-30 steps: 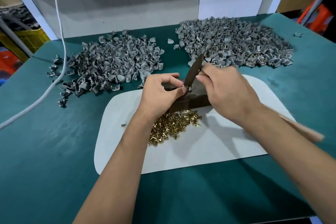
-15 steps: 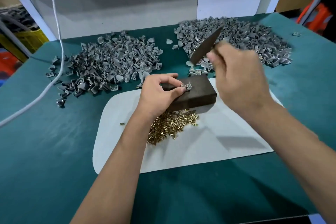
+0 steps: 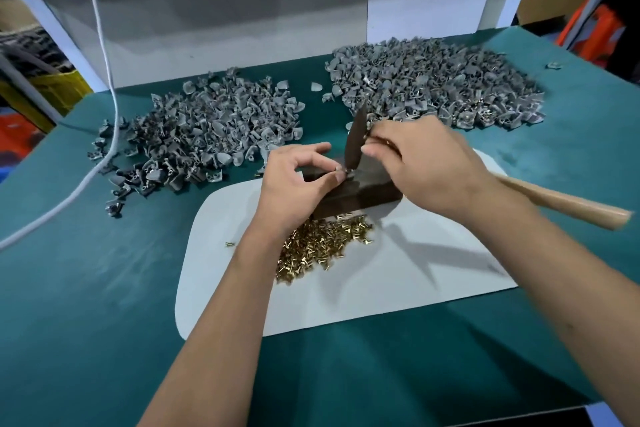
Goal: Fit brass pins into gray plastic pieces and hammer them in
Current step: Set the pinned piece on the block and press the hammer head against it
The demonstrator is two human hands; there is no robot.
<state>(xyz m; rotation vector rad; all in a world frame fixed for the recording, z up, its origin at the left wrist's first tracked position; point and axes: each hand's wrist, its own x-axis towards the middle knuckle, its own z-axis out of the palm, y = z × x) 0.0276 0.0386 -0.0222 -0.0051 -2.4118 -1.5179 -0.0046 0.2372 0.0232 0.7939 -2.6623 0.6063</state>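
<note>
Pinching a small gray plastic piece (image 3: 341,169) on the dark rectangular block (image 3: 360,189), the left hand (image 3: 298,184) steadies it; the right hand (image 3: 420,163) grips a wooden-handled hammer (image 3: 355,142), apparently touching it.

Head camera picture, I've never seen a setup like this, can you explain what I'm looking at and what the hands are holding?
No machine here: a person's two bare hands, filmed from a camera on their head looking down. The left hand pinches a small gray piece on a dark block. The right hand holds a hammer, head down on that piece, wooden handle trailing right. On the green table lie two heaps of gray plastic pieces, a white mat and brass pins.
</note>
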